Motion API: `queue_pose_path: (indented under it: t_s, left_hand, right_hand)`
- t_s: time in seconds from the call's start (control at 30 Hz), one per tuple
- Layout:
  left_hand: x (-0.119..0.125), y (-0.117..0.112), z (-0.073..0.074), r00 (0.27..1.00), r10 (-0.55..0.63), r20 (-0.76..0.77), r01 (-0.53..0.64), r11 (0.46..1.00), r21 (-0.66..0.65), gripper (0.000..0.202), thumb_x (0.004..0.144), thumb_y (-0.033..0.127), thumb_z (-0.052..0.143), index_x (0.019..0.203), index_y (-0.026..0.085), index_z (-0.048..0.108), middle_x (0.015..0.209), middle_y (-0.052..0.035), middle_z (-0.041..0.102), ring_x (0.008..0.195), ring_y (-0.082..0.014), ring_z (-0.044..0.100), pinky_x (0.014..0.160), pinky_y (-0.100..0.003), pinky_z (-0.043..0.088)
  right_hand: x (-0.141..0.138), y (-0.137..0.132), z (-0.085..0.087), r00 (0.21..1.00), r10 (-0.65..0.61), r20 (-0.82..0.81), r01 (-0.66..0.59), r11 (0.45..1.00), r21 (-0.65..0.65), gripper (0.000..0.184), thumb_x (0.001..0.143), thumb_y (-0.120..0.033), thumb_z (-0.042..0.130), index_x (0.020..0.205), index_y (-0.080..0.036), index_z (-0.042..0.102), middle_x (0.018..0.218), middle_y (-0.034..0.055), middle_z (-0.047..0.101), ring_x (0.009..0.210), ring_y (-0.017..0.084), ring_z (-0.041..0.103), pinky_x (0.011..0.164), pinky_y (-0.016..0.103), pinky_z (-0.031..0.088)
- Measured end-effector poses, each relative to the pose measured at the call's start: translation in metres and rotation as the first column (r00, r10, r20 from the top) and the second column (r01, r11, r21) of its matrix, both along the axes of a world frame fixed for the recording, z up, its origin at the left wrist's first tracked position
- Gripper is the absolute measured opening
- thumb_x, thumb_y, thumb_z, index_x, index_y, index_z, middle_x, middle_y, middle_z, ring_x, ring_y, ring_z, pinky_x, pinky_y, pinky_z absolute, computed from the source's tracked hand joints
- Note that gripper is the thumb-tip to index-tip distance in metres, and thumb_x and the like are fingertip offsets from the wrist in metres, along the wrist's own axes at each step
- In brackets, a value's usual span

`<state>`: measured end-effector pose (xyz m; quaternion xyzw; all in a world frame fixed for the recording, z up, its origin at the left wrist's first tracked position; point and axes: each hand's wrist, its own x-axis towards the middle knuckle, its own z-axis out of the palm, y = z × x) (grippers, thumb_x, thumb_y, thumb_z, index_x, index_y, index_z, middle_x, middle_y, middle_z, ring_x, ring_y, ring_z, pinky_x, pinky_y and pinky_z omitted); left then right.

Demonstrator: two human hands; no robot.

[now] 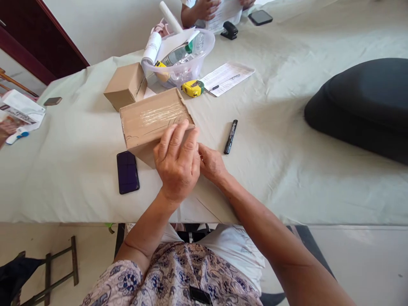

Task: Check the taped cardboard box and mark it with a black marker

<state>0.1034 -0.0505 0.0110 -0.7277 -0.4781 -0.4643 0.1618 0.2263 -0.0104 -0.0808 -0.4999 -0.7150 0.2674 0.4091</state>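
Observation:
A brown cardboard box [156, 117] with shiny clear tape across its top stands on the cloth-covered table in front of me. My left hand [178, 165] grips its near right edge, fingers bent together with their tips at the top rim. Just to the right, my right hand [212, 163] is closed low by the box's right corner. Its fingertips are mostly hidden behind my left hand, so what they pinch cannot be made out. A dark phone [128, 172] lies left of my left hand, and a black marker [230, 137] lies beyond my right hand.
Behind the box are a smaller carton [126, 85], a yellow tape measure [193, 88], a plastic basin [208, 42] of bottles and rolls, and a printed sheet [228, 78] with a pen. A black padded object [360, 106] sits right. Another person's hands [207, 8] hold papers opposite.

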Motion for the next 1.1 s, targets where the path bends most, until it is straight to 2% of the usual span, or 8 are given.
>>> queue_pose_path:
  t_s: [0.27, 0.43, 0.5, 0.57, 0.67, 0.77, 0.93, 1.1]
  left_hand:
    - [-0.035, 0.013, 0.017, 0.999, -0.031, 0.010, 0.031, 0.998, -0.062, 0.035, 0.105, 0.031, 0.040, 0.127, 0.019, 0.065, 0.138, -0.0104, 0.069, 0.135, -0.0229, 0.061, 0.115, -0.042, 0.049]
    - [-0.064, 0.003, 0.018, 0.976, 0.045, 0.212, -0.057, 0.997, 0.049, 0.030, 0.104, 0.034, 0.045, 0.124, 0.023, 0.064, 0.140, -0.0110, 0.064, 0.135, -0.0248, 0.059, 0.113, -0.045, 0.048]
    - [-0.080, 0.003, 0.013, 0.944, 0.092, 0.317, -0.144, 0.979, 0.144, 0.030, 0.102, 0.036, 0.050, 0.126, 0.024, 0.063, 0.136, -0.0108, 0.063, 0.134, -0.0257, 0.058, 0.114, -0.048, 0.046]
    - [-0.096, 0.009, 0.005, 0.898, 0.122, 0.422, -0.196, 0.971, 0.136, 0.035, 0.100, 0.041, 0.054, 0.129, 0.025, 0.062, 0.136, -0.0113, 0.063, 0.132, -0.0260, 0.059, 0.109, -0.047, 0.049]
    - [-0.111, 0.025, -0.009, 0.833, 0.099, 0.544, -0.071, 0.995, -0.072, 0.050, 0.103, 0.055, 0.037, 0.144, 0.030, 0.050, 0.148, -0.0104, 0.056, 0.140, -0.0237, 0.054, 0.109, -0.041, 0.051]
    - [-0.112, 0.041, -0.020, 0.850, 0.023, 0.526, 0.074, 0.984, -0.163, 0.063, 0.103, 0.064, 0.015, 0.155, 0.034, 0.034, 0.158, -0.0082, 0.048, 0.148, -0.0206, 0.047, 0.115, -0.037, 0.047]
    - [-0.103, 0.047, -0.021, 0.886, -0.045, 0.461, 0.131, 0.979, -0.155, 0.064, 0.100, 0.070, 0.020, 0.149, 0.032, 0.038, 0.155, -0.0090, 0.050, 0.145, -0.0220, 0.050, 0.118, -0.038, 0.043]
    - [-0.106, 0.048, -0.020, 0.880, -0.096, 0.464, 0.183, 0.972, -0.147, 0.060, 0.098, 0.072, 0.030, 0.142, 0.033, 0.043, 0.149, -0.0086, 0.052, 0.142, -0.0230, 0.051, 0.117, -0.038, 0.042]
  right_hand:
    - [-0.002, 0.003, -0.006, 0.998, 0.037, 0.057, -0.035, 0.999, -0.042, 0.030, 0.094, -0.033, 0.053, 0.118, -0.023, 0.069, 0.106, 0.0087, 0.081, 0.071, 0.021, 0.073, 0.075, 0.038, 0.059]
    - [0.000, 0.004, -0.008, 0.995, 0.070, 0.067, -0.065, 0.995, -0.071, 0.031, 0.094, -0.035, 0.054, 0.118, -0.023, 0.069, 0.101, 0.0084, 0.081, 0.067, 0.019, 0.071, 0.072, 0.037, 0.059]
    - [0.001, 0.004, -0.006, 0.997, 0.070, 0.035, -0.068, 0.996, -0.066, 0.035, 0.095, -0.041, 0.054, 0.120, -0.021, 0.068, 0.102, 0.0100, 0.081, 0.067, 0.019, 0.071, 0.070, 0.037, 0.059]
    - [0.002, 0.004, -0.005, 0.999, 0.050, -0.014, -0.051, 0.998, -0.043, 0.043, 0.096, -0.050, 0.054, 0.124, -0.020, 0.066, 0.104, 0.0119, 0.080, 0.070, 0.020, 0.071, 0.069, 0.037, 0.059]
    - [0.003, 0.005, -0.004, 0.994, 0.009, -0.112, -0.009, 1.000, -0.003, 0.056, 0.094, -0.061, 0.055, 0.132, -0.020, 0.061, 0.111, 0.0137, 0.078, 0.075, 0.020, 0.072, 0.066, 0.035, 0.059]
    - [0.005, 0.006, -0.004, 0.978, -0.021, -0.209, 0.026, 0.999, 0.024, 0.060, 0.093, -0.064, 0.056, 0.137, -0.023, 0.056, 0.115, 0.0134, 0.076, 0.079, 0.020, 0.073, 0.064, 0.034, 0.060]
    - [0.012, 0.004, 0.007, 0.947, -0.065, -0.314, 0.093, 0.993, 0.073, 0.061, 0.095, -0.062, 0.054, 0.145, -0.028, 0.047, 0.126, 0.0135, 0.071, 0.091, 0.022, 0.074, 0.072, 0.038, 0.063]
    - [0.011, -0.002, 0.045, 0.974, -0.094, -0.208, 0.135, 0.972, 0.195, 0.074, 0.095, -0.066, 0.051, 0.158, -0.034, 0.027, 0.148, 0.0167, 0.056, 0.116, 0.029, 0.070, 0.085, 0.045, 0.064]
